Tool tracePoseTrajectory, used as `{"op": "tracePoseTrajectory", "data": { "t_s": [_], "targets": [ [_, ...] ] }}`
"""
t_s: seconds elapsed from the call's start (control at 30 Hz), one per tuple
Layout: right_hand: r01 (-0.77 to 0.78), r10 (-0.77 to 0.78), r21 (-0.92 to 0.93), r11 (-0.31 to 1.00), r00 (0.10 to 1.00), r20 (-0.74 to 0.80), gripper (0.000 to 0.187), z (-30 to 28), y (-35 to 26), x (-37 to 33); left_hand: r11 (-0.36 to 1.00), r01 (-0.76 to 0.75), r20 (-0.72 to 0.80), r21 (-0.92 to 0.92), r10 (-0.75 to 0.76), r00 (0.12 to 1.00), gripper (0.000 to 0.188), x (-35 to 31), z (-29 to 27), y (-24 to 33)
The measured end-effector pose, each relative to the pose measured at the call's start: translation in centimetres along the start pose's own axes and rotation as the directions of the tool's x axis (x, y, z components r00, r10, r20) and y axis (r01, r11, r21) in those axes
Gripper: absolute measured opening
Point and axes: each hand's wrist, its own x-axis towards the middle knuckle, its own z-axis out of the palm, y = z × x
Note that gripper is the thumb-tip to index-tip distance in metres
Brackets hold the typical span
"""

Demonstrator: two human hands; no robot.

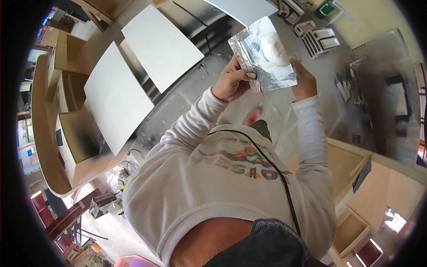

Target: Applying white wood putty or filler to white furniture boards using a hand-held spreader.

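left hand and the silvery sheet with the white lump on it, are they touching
Touching. The head view shows the left hand gripping the silvery sheet at its left edge, the thumb lying over its upper face.

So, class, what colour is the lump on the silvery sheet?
The lump on the sheet is white, seen best in the head view.

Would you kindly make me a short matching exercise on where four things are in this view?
Things
1. Left hand
2. White lump
3. Right hand
4. Green container

Places
A. On the silvery sheet
B. Near the view's upper right
C. At the silvery sheet's right edge
D. At the silvery sheet's left edge

Pairs: 1-D; 2-A; 3-C; 4-B
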Motion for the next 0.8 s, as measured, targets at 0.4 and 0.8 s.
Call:
{"op": "tracePoseTrajectory", "data": {
  "t_s": [0.4,0.8],
  "targets": [
    [-0.316,0.613,0.929,-0.195,0.7,0.367,0.043,3.2,19.6,5.1,0.996,-0.092,-0.285,-0.017,0.084,0.955,0.051,10.4,-6.1,-0.7],
    [0.538,-0.577,0.347,0.768,0.817,0.01,0.029,0.8,17.8,30.2,0.976,-0.21,-0.258,-0.058,0.188,0.948,0.038,22.5,-12.8,5.4]
  ]
}}
